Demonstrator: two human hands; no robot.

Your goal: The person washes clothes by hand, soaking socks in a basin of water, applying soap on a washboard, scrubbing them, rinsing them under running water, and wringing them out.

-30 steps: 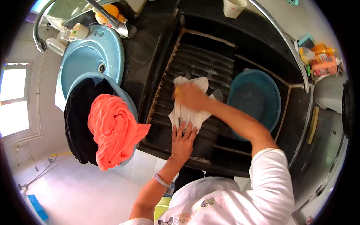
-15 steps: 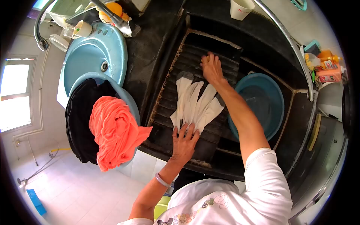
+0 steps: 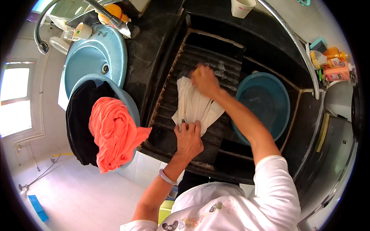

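Note:
White socks (image 3: pixel 192 101) with dark grey ends lie bunched side by side on a dark ridged washboard (image 3: pixel 163 104). My left hand (image 3: pixel 189 138) presses its bent fingers on their near ends, pinning them to the board. At their far ends is my right hand (image 3: pixel 206 81), smeared by motion, its fingers curled round a small yellowish bar (image 3: pixel 197 72) that looks like soap and is mostly hidden. A patch of whitish suds (image 3: pixel 219 70) shows on the ridges just beyond that hand.
Right of the washboard a blue basin (image 3: pixel 266 102) holds water. On the left, a tub (image 3: pixel 133 106) heaped with black cloth (image 3: pixel 83 123) and coral cloth (image 3: pixel 115 131) stands by a light-blue washbasin (image 3: pixel 121 57). A white cup (image 3: pixel 242 8) and bottles (image 3: pixel 335 71) line the far side.
My right hand has come down and left from the bare upper ridges onto the socks' far ends. Suds now show where it was. The socks are bunched closer together; my left hand still presses them.

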